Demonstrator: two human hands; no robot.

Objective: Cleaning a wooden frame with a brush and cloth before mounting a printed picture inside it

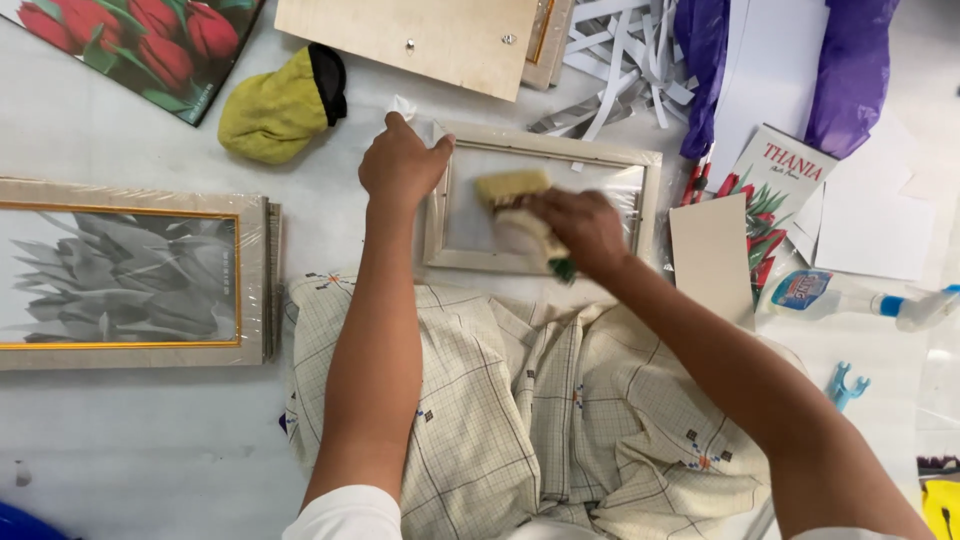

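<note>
While a checked beige cloth (520, 400) lies nearest, the right hand (585, 230) grips a yellow sponge (512, 188) on the pale wooden picture frame (545, 200); the left hand (400, 165) clamps its far-left corner, paper strips (620, 60) crowding beyond.

At the centre lies a small pale picture frame (545, 195) with a glass pane. The left hand (400, 160) presses down on its corner at ten o'clock, fingers curled over the edge. The right hand (580, 228) grips a yellow cloth (518, 205) flat against the glass. Checked fabric (500, 400) spreads at six o'clock under both forearms. A wrapped framed print (130, 275) sits at nine o'clock, a yellow mitt (275, 105) at eleven, a spray bottle (850, 297) at three.
</note>
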